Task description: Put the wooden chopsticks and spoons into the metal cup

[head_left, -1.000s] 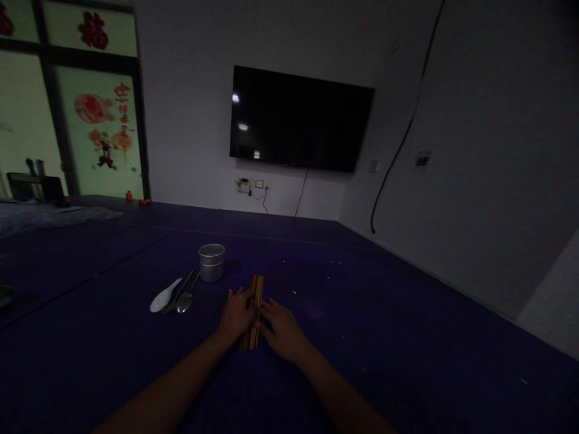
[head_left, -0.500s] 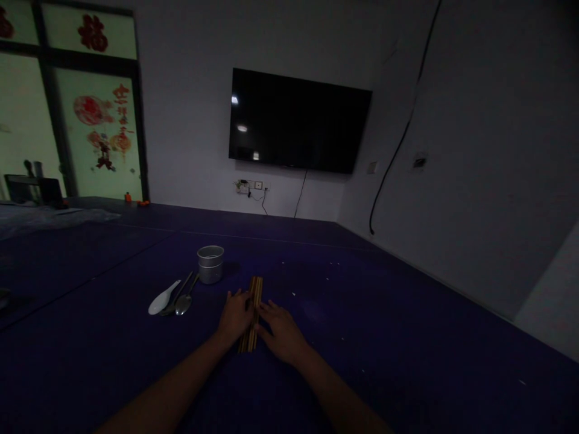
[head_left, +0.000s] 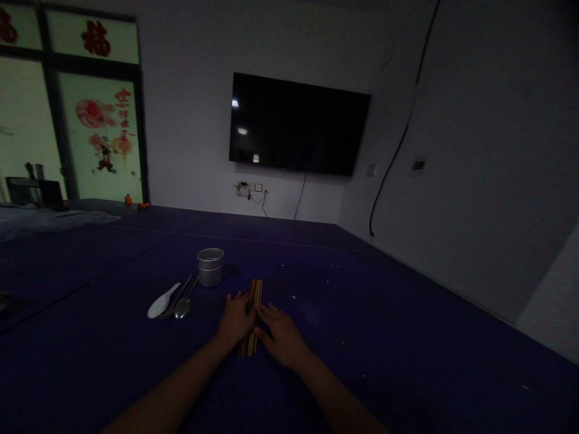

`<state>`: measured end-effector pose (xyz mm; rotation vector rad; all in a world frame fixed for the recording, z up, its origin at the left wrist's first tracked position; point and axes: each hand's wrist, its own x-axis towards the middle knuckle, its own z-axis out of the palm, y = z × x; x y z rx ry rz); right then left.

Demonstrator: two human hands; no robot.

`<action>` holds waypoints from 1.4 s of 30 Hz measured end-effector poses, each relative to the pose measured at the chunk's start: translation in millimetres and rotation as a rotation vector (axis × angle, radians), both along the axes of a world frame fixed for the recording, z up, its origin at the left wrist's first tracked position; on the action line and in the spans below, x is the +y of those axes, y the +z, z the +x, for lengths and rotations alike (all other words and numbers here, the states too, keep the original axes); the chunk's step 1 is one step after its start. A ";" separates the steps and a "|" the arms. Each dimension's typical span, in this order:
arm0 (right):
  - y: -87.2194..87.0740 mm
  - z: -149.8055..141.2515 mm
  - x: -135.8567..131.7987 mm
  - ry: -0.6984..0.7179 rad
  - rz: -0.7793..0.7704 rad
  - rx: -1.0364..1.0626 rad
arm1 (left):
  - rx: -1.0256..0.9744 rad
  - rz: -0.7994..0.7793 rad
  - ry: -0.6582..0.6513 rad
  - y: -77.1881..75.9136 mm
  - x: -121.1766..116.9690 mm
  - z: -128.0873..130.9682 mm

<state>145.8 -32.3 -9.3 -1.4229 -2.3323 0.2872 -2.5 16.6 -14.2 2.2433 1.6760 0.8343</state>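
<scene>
Several wooden chopsticks [head_left: 257, 290] lie side by side in a bundle on the dark blue table, pointing away from me. From the left, my left hand [head_left: 236, 319] rests against them, its fingers spread and its thumb over the sticks. My right hand [head_left: 281, 337] touches the bundle's right side with fingers stretched out and thumb apart. Both hands partly cover the middle of the bundle. To the left lie a white spoon [head_left: 159, 305] and a metal spoon [head_left: 183, 307], with another dark utensil between them. Behind these stands a silver metal cup [head_left: 210, 268], upright.
The blue tabletop [head_left: 407, 337] reaches to the walls and carries small white scraps. Clear plastic sheeting [head_left: 58, 223] and a dark holder [head_left: 36, 191] are at the far left, small orange objects [head_left: 143, 205] near the door. A television [head_left: 298, 123] hangs on the wall.
The whole view has shifted slightly, so everything sits a little lower. My hands stay at the chopsticks in almost the same pose.
</scene>
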 end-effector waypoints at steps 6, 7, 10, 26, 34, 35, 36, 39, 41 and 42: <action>-1.5 -0.2 0.7 -0.002 0.003 0.005 | 0.043 -0.033 -0.001 0.6 0.1 -0.1; -1.7 -0.3 0.7 -0.005 0.003 0.007 | 0.048 -0.038 -0.002 1.1 -0.3 -0.2; -2.4 -0.5 0.6 -0.010 0.007 0.017 | 0.058 -0.044 -0.006 2.3 -1.3 -0.1; -4.8 0.8 2.7 0.016 0.011 -0.002 | 0.126 -0.054 -0.008 1.2 -0.1 0.6; -1.9 -0.5 -0.8 0.002 -0.005 -0.003 | 0.145 -0.054 -0.014 2.1 -1.2 0.8; -1.6 -0.7 -1.2 0.003 -0.002 -0.002 | 0.146 -0.057 -0.014 2.4 -1.5 0.8; -1.3 -0.8 -1.6 0.004 0.001 0.000 | 0.148 -0.060 -0.015 2.7 -1.7 0.9; -0.2 -1.0 -2.3 0.004 0.003 0.012 | 0.160 -0.059 -0.013 3.4 -2.1 0.9; 0.8 -1.2 -2.7 -0.002 -0.003 0.018 | 0.168 -0.055 -0.008 3.7 -2.2 0.9; 1.2 -1.2 -2.8 -0.004 -0.007 0.018 | 0.170 -0.054 -0.006 3.9 -2.2 0.9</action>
